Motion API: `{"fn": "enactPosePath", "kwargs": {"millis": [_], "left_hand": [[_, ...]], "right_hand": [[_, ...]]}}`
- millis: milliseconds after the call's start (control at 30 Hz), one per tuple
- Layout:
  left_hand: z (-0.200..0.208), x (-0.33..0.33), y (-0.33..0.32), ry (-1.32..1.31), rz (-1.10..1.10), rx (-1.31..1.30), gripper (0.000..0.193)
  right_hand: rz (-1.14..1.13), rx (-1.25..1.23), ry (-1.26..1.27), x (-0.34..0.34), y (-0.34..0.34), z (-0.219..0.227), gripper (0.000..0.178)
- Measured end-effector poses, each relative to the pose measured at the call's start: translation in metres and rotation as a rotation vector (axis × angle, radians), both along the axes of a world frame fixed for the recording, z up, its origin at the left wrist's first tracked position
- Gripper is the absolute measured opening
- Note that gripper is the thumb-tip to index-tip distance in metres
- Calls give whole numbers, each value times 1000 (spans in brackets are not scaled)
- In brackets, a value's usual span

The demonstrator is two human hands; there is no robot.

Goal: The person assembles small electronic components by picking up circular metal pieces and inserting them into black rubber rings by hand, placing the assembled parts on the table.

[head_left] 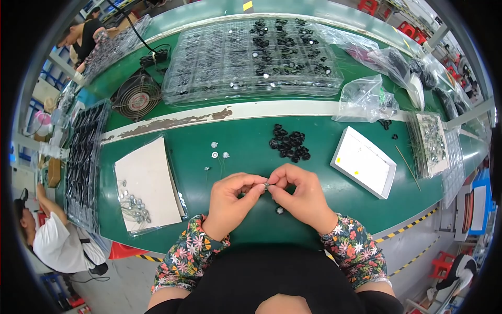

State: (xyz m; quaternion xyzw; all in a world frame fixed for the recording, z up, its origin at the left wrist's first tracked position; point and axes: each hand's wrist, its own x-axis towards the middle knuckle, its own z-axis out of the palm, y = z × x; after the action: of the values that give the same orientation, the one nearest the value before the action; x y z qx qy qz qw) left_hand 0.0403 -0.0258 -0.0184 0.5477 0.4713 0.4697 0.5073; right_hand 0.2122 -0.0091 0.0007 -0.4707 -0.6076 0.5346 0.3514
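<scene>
My left hand and my right hand meet over the middle of the green table. Thumb and fingertips of both are pinched on one tiny silvery part, mostly covered by the fingers, so its kind cannot be made out. Just below the fingertips lies a small round part, silvery with a dark rim. A loose pile of small black round caps sits beyond my right hand. Beyond my left hand are a few small silvery discs, with thin wires near them.
At left, a cardboard sheet carries several wired silvery discs. A white box and a thin stick lie at right. Farther back stand stacked clear trays, a black fan and plastic bags. Co-workers sit at left.
</scene>
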Motion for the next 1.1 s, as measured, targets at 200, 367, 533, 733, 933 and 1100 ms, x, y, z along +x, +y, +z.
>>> {"fn": "enactPosePath", "kwargs": {"millis": [200,367,533,733,933,1100], "left_hand": [[7,-2,2,-153,-21,-153,15],[11,0,1,-176,-32,-171,14],[15,1,1,54,-48,-18,13],[30,7,8,33,-101,-48,14],[31,13,11,-64,-150,-69,19],[38,15,15,118,-126,-16,17]], "right_hand": [[-4,432,-219,-1,-1,0,15],[2,551,-234,2,-1,-4,17],[6,554,-236,6,-2,1,16],[-41,668,-197,13,-1,1,19],[-52,712,-177,18,1,4,20],[-49,774,-223,21,3,2,19]]}}
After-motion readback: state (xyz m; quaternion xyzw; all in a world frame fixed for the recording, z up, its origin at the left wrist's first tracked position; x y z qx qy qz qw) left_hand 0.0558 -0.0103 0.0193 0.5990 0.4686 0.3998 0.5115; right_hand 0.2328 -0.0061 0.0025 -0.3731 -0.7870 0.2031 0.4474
